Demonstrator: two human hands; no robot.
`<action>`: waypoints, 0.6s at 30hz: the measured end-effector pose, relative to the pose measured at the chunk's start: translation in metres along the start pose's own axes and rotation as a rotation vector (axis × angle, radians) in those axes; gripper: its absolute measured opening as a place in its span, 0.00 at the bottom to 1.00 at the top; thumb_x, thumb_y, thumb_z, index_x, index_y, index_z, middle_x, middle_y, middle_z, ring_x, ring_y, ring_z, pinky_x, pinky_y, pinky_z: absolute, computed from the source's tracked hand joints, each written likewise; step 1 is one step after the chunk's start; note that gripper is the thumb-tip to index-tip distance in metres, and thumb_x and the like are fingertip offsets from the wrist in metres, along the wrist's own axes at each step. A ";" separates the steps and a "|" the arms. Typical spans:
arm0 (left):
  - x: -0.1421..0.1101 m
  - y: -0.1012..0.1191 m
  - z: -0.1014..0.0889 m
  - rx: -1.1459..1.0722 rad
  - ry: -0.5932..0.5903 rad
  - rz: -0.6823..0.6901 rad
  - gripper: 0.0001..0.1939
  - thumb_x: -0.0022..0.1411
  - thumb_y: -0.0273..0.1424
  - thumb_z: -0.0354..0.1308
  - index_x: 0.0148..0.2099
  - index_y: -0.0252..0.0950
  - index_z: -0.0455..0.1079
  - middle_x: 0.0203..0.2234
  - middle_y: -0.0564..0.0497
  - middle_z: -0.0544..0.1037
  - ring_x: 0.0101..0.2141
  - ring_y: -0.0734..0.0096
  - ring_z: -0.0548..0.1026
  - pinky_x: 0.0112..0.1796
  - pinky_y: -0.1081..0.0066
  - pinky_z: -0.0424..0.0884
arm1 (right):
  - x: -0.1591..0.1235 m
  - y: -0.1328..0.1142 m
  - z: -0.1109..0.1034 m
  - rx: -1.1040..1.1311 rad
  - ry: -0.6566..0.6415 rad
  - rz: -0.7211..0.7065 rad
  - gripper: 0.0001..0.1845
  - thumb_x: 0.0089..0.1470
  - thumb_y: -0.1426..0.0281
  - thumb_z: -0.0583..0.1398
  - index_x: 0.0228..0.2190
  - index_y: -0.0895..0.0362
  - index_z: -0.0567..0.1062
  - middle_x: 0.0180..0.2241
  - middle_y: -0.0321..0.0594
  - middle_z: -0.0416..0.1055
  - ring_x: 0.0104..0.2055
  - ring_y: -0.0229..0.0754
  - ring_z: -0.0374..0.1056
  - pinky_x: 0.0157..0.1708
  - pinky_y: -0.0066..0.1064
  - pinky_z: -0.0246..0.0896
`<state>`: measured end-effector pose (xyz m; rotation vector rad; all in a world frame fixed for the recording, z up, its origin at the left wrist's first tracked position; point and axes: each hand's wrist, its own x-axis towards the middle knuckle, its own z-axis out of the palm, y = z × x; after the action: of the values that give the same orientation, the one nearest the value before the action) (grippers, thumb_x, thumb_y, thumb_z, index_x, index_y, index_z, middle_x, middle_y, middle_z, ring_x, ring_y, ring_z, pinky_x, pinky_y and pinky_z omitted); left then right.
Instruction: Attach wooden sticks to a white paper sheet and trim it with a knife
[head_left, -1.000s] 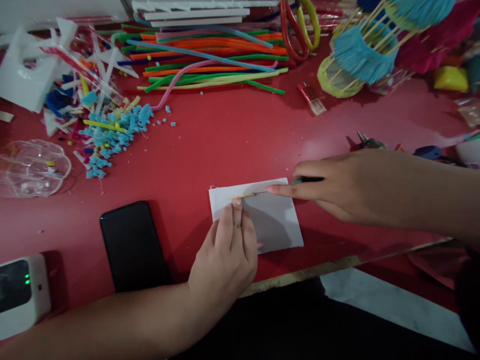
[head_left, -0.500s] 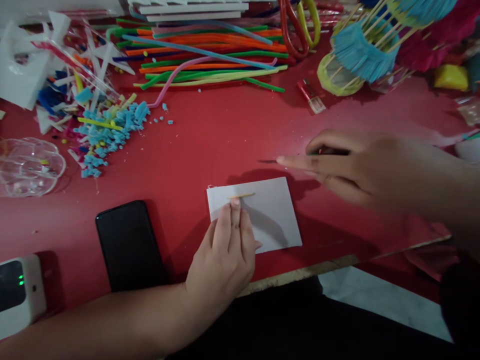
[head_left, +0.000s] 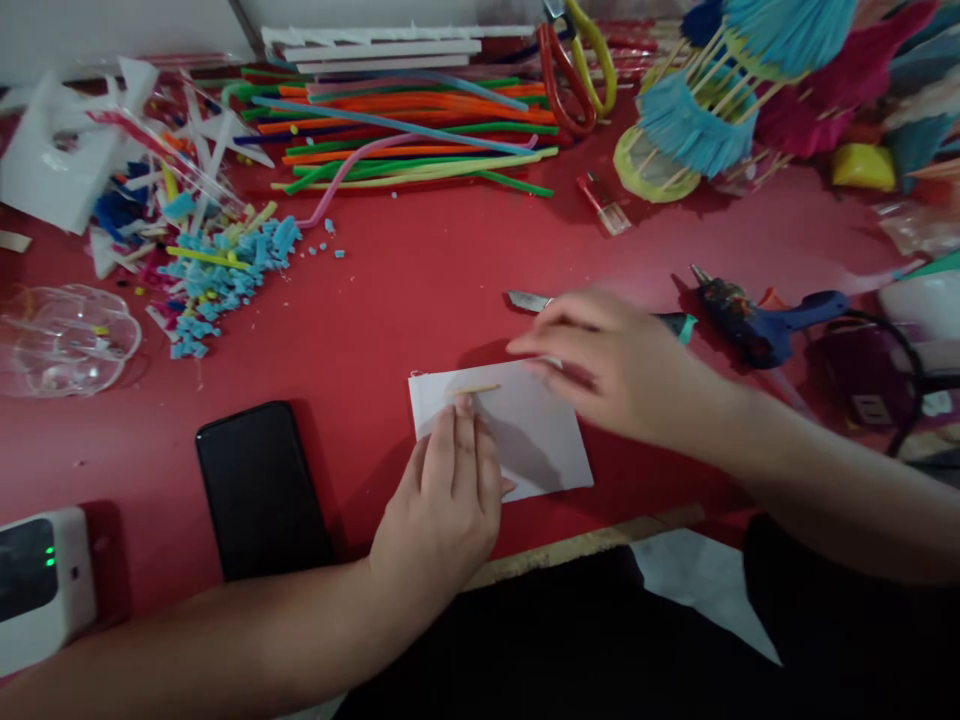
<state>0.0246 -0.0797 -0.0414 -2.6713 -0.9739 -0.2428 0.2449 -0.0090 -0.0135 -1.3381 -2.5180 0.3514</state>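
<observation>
Left hand (head_left: 446, 505) pressed together by stick (head_left: 481, 388); right hand (head_left: 637, 370) loosely spread. Brushing bare knife blade (head_left: 527, 300) could cut it.

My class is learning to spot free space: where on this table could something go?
The table is barest between the pipe cleaners, card and phone; a smaller patch lies between bottle and glue gun. Crowded: back left with scraps, and the right edge.
</observation>
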 end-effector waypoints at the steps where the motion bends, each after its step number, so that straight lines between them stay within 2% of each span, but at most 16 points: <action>1: -0.001 0.000 0.001 -0.008 0.006 0.002 0.23 0.70 0.36 0.54 0.53 0.17 0.72 0.51 0.27 0.76 0.49 0.49 0.79 0.43 0.63 0.80 | 0.003 -0.007 0.004 0.068 -0.054 -0.010 0.14 0.65 0.67 0.55 0.44 0.59 0.78 0.40 0.48 0.72 0.42 0.47 0.68 0.45 0.41 0.65; 4: -0.002 -0.002 0.001 -0.053 0.051 -0.009 0.19 0.69 0.35 0.56 0.49 0.20 0.74 0.49 0.29 0.78 0.47 0.48 0.80 0.42 0.61 0.81 | 0.008 -0.018 0.021 0.155 -0.121 0.041 0.12 0.65 0.67 0.55 0.39 0.61 0.77 0.39 0.47 0.71 0.42 0.46 0.66 0.44 0.40 0.63; 6: -0.001 -0.005 -0.002 -0.096 0.079 -0.015 0.14 0.67 0.31 0.58 0.47 0.23 0.74 0.46 0.33 0.80 0.45 0.49 0.80 0.40 0.60 0.81 | 0.009 -0.018 0.030 0.188 -0.112 0.076 0.10 0.65 0.70 0.54 0.35 0.59 0.74 0.38 0.45 0.70 0.41 0.45 0.65 0.44 0.39 0.62; 9: 0.001 -0.009 -0.010 -0.193 0.040 0.039 0.09 0.64 0.21 0.55 0.45 0.28 0.74 0.35 0.44 0.81 0.35 0.59 0.79 0.35 0.62 0.79 | 0.008 -0.012 0.035 0.278 0.006 0.079 0.08 0.63 0.74 0.53 0.32 0.57 0.70 0.35 0.42 0.70 0.39 0.43 0.65 0.42 0.37 0.61; 12: 0.002 -0.012 -0.019 -0.331 0.020 0.113 0.11 0.64 0.18 0.49 0.39 0.32 0.72 0.25 0.52 0.74 0.26 0.67 0.73 0.29 0.66 0.76 | 0.007 -0.006 0.037 0.346 0.198 0.078 0.05 0.63 0.73 0.53 0.33 0.55 0.68 0.36 0.41 0.70 0.39 0.42 0.67 0.42 0.37 0.62; 15: 0.003 -0.017 -0.026 -0.442 0.064 0.125 0.10 0.64 0.19 0.49 0.38 0.33 0.71 0.25 0.52 0.75 0.26 0.68 0.73 0.30 0.68 0.76 | 0.008 -0.001 0.041 0.346 0.312 0.076 0.05 0.63 0.72 0.53 0.34 0.53 0.67 0.35 0.41 0.71 0.39 0.43 0.67 0.41 0.37 0.62; 18: 0.005 -0.027 -0.029 -0.458 0.027 0.083 0.13 0.65 0.18 0.47 0.41 0.32 0.73 0.29 0.50 0.78 0.31 0.69 0.76 0.34 0.71 0.77 | 0.010 0.002 0.045 0.342 0.366 0.050 0.05 0.63 0.72 0.53 0.34 0.53 0.67 0.34 0.41 0.71 0.37 0.43 0.68 0.40 0.37 0.63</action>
<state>0.0095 -0.0663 -0.0072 -3.0995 -0.8823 -0.5400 0.2254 -0.0031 -0.0551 -1.2050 -2.0221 0.4740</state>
